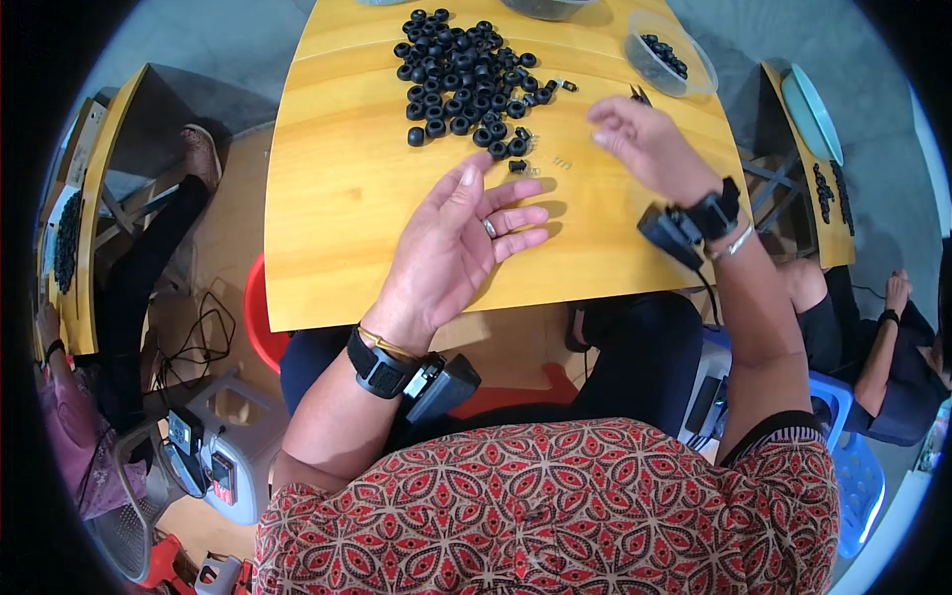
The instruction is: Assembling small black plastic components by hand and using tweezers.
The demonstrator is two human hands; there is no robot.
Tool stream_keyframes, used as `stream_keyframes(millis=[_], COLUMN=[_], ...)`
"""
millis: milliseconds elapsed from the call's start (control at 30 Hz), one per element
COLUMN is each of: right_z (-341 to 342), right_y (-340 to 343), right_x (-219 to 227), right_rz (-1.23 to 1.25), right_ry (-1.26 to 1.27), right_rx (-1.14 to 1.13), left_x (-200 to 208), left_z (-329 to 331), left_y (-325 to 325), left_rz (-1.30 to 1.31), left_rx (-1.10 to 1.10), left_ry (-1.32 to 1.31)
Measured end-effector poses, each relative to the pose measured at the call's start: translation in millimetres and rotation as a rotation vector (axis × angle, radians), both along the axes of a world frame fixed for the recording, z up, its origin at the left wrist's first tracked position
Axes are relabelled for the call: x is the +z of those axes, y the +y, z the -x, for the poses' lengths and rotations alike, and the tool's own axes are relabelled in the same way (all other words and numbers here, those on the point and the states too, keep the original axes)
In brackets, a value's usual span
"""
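Note:
My left hand (461, 233) is palm up above the front of the yellow table, fingers stretched out and nothing in them. Just beyond its fingertips lie a small black piece (518, 167) and thin coil springs (562, 163). My right hand (650, 149) hovers over the table's right part, slightly blurred, its fingers loosely bent and apart from the thumb, with nothing visible between them. Behind it shows a dark pointed thing (640, 95), partly hidden. A large heap of round black caps with hollow centres (456, 84) covers the far middle of the table.
A clear plastic tub (699, 74) with black pieces stands at the table's far right. Another bowl (548, 8) is at the far edge. People sit at tables on both sides. A red stool or tub (260, 317) and cables (203, 332) are below left.

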State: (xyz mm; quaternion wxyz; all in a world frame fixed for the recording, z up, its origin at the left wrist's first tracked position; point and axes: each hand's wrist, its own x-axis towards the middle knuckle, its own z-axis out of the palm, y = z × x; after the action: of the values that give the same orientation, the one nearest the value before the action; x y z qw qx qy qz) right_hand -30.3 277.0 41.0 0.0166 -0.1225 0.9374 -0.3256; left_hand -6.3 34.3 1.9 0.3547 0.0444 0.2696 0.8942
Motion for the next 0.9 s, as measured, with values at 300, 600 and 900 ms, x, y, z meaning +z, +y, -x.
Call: stream_keyframes(millis=[300, 600, 900], right_z=[-25.4, -39.9, -29.7], right_y=[-47.3, -41.1, -41.5], right_x=[-9.7, -8.9, 5.3], right_rz=[-0.270, 0.225, 0.579], right_ry=[0.246, -0.057, -0.227], right_rx=[0.193, -0.106, -0.114], left_x=[6.3, -1.0, 1.0], left_z=[2.8, -2.2, -1.1], left_y=[0.1, -1.6, -0.3], left_rz=[0.058, 0.095, 0.133], left_rx=[-0.170, -0.206, -0.193], left_ry=[0.017, 0.138, 0.101])
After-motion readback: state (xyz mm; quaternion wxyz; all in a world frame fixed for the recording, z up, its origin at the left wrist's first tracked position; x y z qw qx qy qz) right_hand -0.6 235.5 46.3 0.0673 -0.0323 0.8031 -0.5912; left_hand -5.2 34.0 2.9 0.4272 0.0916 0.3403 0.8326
